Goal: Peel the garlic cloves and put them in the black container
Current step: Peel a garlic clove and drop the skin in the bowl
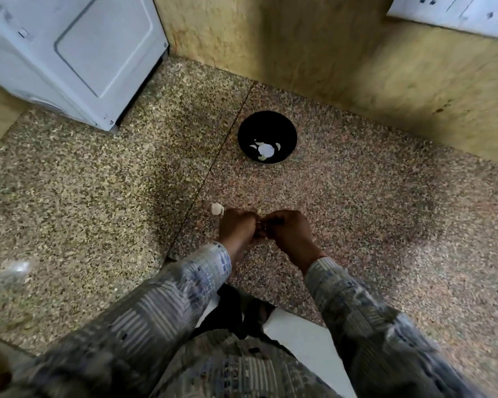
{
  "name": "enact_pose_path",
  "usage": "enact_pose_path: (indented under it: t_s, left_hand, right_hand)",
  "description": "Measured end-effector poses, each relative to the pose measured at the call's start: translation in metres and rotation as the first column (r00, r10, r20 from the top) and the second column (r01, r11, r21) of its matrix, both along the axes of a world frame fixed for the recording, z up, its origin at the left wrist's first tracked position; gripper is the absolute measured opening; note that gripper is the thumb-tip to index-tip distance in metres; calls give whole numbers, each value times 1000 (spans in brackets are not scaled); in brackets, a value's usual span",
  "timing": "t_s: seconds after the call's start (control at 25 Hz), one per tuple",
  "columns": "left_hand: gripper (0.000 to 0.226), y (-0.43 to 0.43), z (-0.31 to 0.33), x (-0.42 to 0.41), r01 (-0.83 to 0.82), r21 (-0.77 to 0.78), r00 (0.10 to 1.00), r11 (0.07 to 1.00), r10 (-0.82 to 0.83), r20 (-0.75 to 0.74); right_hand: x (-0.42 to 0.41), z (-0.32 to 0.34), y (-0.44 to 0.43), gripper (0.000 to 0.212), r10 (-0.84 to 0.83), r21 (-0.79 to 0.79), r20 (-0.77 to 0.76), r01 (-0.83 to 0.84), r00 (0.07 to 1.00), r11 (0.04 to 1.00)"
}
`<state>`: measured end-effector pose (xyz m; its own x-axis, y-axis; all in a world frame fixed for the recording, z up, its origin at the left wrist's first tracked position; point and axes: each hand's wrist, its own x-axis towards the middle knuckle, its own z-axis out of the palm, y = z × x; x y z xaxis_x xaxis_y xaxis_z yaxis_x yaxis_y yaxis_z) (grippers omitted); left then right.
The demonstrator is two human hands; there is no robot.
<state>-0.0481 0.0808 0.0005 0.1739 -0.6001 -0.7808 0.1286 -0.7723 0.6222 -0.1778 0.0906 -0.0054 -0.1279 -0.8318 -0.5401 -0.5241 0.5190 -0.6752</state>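
On the counter (357, 211), the bowl (266, 122) holds peeled cloves (265, 150), well beyond the hands. The left hand (237, 225) and right hand (289, 228) curl tight with fingertips meeting; what they pinch is hidden. If it is a clove, steady it and strip the skin outward. A garlic piece (217, 209) lies just beside the left hand.

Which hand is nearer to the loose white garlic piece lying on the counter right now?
Left. The left hand is right beside the garlic piece, just to its right. The right hand is farther right, on the other side of the left hand.
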Motion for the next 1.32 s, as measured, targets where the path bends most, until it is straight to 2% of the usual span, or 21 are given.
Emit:
enact_pose_path:
  t_s: [0.2,0.32,0.4,0.48,0.56,0.6,0.64,0.72,0.76,0.84,0.92,0.96,1.04,1.16,1.2,1.24,1.28,1.32]
  left_hand:
    - [24,-43,-27,0,35,45,999,998,-35,-2]
    - [34,-55,-29,2,56,75,991,996,-46,-125]
    - [42,-56,-27,12,72,67,983,995,-60,-171]
    - [45,-47,-24,31,121,20,980,992,-116,-165]
    - [41,-31,-19,55,202,-66,973,977,-208,-102]
    - [34,-20,-18,68,298,-121,953,947,-302,-13]
    - [25,-10,-18,81,448,-163,892,879,-428,144]
    - [14,6,-16,102,756,-112,607,644,-627,488]
    - [22,13,-16,109,846,-74,472,528,-675,567]
    - [37,24,-20,111,943,-28,274,331,-726,631]
    - [30,31,-27,100,971,23,147,237,-672,726]
    - [23,31,-30,94,971,46,117,234,-635,764]
    - [19,28,-32,89,952,43,151,302,-590,793]
    - [18,24,-34,92,896,6,300,443,-617,728]
    - [17,21,-33,94,840,-17,428,543,-643,635]
    - [16,18,-31,95,716,-32,632,697,-628,454]
    - [17,16,-25,93,517,-19,838,856,-502,213]
    - [17,15,-19,92,307,25,952,951,-307,-1]
  right_hand:
    - [1,-47,-29,8,-122,50,73,119,990,992]
    - [7,-36,-37,11,-284,67,140,277,948,958]
    - [7,-22,-36,17,-430,153,286,402,856,903]
    - [3,-11,-28,16,-541,263,437,473,719,841]
    - [-3,-12,-14,18,-597,343,518,491,612,801]
    - [-4,-17,-6,20,-610,371,545,487,575,791]
    - [-5,-21,2,21,-614,391,557,476,559,788]
    - [-3,-27,16,22,-627,429,553,458,549,779]
    - [0,-29,21,22,-637,447,546,455,544,770]
    - [6,-30,27,22,-655,476,539,451,530,755]
    - [11,-29,27,22,-657,487,545,441,521,754]
    - [14,-27,25,22,-650,487,547,432,527,759]
    - [19,-24,20,24,-639,477,549,425,540,769]
    - [24,-18,10,23,-603,458,571,393,558,797]
    - [26,-16,6,22,-584,450,577,375,571,811]
    - [28,-13,4,22,-568,447,584,354,580,821]
    - [29,-9,2,22,-547,443,595,327,589,835]
    - [30,-6,0,23,-524,438,616,297,588,849]
